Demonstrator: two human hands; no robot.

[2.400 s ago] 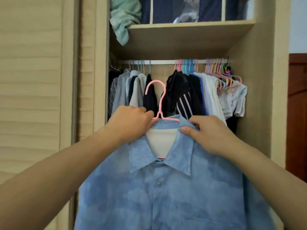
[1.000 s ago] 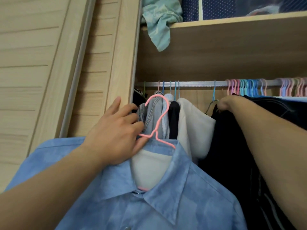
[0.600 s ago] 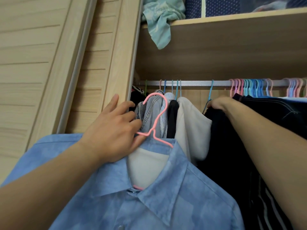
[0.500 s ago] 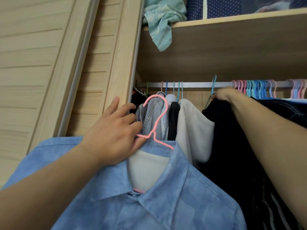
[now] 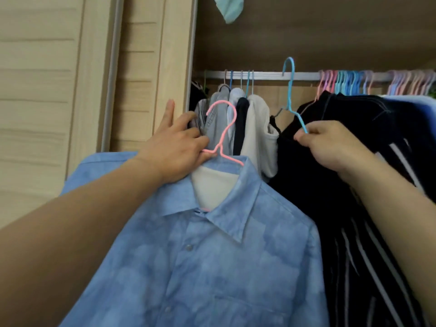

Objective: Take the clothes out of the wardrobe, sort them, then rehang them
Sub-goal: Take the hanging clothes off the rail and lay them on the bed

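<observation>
A light blue collared shirt [image 5: 203,263] hangs on a pink hanger [image 5: 223,128] in front of the wardrobe. My left hand [image 5: 175,149] holds the pink hanger at its neck, index finger stretched up toward the door frame. My right hand [image 5: 330,147] grips the shoulder of a blue hanger [image 5: 291,90] carrying a black garment [image 5: 313,185]. Its hook stands at the white rail [image 5: 266,75], and whether it rests on the rail cannot be told. Grey, white and dark clothes [image 5: 236,121] hang on the rail's left part.
Many pink and blue hangers [image 5: 368,83] crowd the rail at the right above dark and striped clothes [image 5: 387,208]. A wooden slatted sliding door [image 5: 59,90] stands at the left. A mint green cloth [image 5: 230,8] dangles from the shelf above.
My right hand has come down and toward me with the blue hanger and black garment; its hook now rises above the rail. The left hand still holds the pink hanger. The view tilted down.
</observation>
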